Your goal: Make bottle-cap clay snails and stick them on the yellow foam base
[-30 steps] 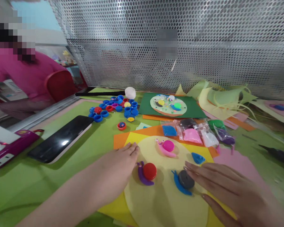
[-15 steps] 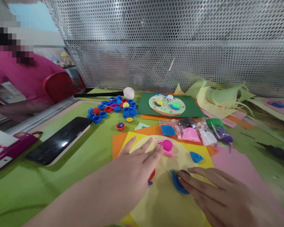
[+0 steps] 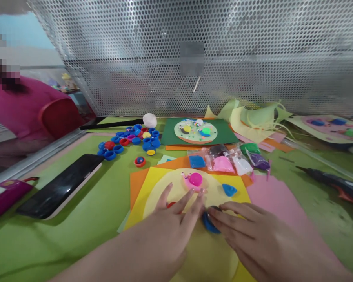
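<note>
Blue snail (image 3: pixel 210 225) — perhaps against both hands (image 3: pixel 174 221) (image 3: pixel 254 229)

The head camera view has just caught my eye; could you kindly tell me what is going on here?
A person is working with both hands over a pale yellow disc on a yellow sheet. The right hand has its fingers at a blue figure with a dark round top, partly covering it. The left hand is spread over the disc, fingertips beside a pink snail; whether it touches anything is unclear. A small blue piece lies beyond the right hand.
</note>
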The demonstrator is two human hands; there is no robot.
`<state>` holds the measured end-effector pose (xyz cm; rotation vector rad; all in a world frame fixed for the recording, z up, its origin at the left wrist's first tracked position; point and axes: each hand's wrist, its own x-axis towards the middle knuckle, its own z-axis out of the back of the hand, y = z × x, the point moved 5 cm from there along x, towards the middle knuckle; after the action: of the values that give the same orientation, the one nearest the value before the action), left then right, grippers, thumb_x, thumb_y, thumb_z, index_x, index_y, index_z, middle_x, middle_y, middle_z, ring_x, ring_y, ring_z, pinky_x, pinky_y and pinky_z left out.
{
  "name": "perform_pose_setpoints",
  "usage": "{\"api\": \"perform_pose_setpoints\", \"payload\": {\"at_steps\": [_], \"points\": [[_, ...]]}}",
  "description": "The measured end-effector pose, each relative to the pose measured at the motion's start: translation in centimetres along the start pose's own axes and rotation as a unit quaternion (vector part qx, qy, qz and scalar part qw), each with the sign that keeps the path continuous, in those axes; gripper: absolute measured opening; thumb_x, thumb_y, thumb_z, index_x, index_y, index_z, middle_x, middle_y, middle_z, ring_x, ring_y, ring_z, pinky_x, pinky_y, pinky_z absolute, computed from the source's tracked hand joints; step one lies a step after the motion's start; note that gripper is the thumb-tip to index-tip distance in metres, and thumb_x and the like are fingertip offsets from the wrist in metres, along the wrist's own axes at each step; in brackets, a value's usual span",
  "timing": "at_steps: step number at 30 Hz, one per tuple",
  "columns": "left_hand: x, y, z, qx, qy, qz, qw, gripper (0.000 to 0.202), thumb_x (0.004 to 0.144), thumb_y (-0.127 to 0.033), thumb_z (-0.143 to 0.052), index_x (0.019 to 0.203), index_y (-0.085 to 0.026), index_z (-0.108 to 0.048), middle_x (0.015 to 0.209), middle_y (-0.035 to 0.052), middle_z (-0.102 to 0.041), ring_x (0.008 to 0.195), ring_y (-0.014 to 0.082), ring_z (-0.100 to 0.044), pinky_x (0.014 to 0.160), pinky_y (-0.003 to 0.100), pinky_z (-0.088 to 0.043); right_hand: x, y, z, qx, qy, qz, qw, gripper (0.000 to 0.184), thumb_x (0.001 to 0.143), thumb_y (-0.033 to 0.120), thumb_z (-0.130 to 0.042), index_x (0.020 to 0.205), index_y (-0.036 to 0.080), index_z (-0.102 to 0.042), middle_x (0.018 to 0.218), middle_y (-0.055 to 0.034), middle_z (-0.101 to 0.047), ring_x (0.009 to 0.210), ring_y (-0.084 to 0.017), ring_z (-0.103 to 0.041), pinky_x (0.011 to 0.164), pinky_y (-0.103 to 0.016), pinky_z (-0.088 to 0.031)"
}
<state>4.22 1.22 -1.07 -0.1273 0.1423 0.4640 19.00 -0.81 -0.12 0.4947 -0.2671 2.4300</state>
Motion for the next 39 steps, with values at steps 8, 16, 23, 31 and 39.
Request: {"api": "perform_pose_setpoints", "payload": {"at_steps": [8, 16, 23, 31, 39], "points": [[0.2, 0.2, 1.0, -0.010, 0.001, 0.027, 1.000, 0.064, 0.084, -0.005, -0.026, 0.141, -0.006, 0.005, 0.147, 0.0149, -0.015, 0.137, 0.0213, -0.003, 0.110, 0.052, -0.008, 0.1, -0.5, 0.9, 0.023, 0.005, -0.016, 1.000, 0.035, 0.087, 0.012, -0.036, 0.109, 0.018, -0.063, 0.105, -0.0039, -0.066, 0.089, -0.020, -0.060, 0.075, -0.035, -0.053], [0.4, 0.2, 0.7, -0.012, 0.035, 0.043, 0.998, 0.075, 0.077, 0.002, -0.027, 0.139, -0.006, 0.014, 0.147, 0.0147, -0.008, 0.137, 0.0246, 0.000, 0.107, 0.059, -0.008, 0.0, -0.4, 0.4, 0.034, 0.025, -0.010, 0.999, 0.034, 0.084, 0.008, -0.038, 0.102, 0.016, -0.066, 0.104, -0.0037, -0.066, 0.086, -0.020, -0.059, 0.074, -0.035, -0.053], [0.7, 0.3, 0.2, -0.009, 0.010, 0.051, 0.999, 0.078, 0.075, 0.001, -0.029, 0.140, -0.011, 0.013, 0.148, 0.0118, -0.006, 0.137, 0.0261, -0.001, 0.105, 0.062, -0.003, -0.1, -0.1, 0.4, 0.030, 0.033, -0.006, 0.999, 0.033, 0.083, 0.009, -0.039, 0.101, 0.016, -0.066, 0.104, -0.0062, -0.066, 0.086, -0.018, -0.058, 0.075, -0.032, -0.052], [0.9, 0.1, 0.6, 0.012, 0.022, 0.057, 0.998, 0.079, 0.071, 0.003, -0.028, 0.141, -0.010, 0.007, 0.148, 0.0131, -0.010, 0.137, 0.0281, -0.004, 0.101, 0.067, -0.003, -0.2, -0.4, 0.2, 0.049, 0.049, -0.011, 0.998, 0.030, 0.084, 0.011, -0.044, 0.105, 0.017, -0.064, 0.106, -0.0063, -0.065, 0.084, -0.017, -0.058, 0.072, -0.028, -0.049], [0.8, -1.4, 1.4, -0.056, 0.073, 0.094, 0.991, 0.069, 0.070, -0.005, -0.033, 0.138, 0.000, -0.020, 0.139, 0.0242, -0.028, 0.132, 0.0305, -0.027, 0.102, 0.065, -0.014, 0.1, -0.5, 0.3, 0.041, 0.047, 0.029, 0.998, 0.030, 0.084, 0.009, -0.042, 0.106, 0.013, -0.062, 0.102, -0.0063, -0.065, 0.074, -0.018, -0.054, 0.067, -0.032, -0.046]]}}
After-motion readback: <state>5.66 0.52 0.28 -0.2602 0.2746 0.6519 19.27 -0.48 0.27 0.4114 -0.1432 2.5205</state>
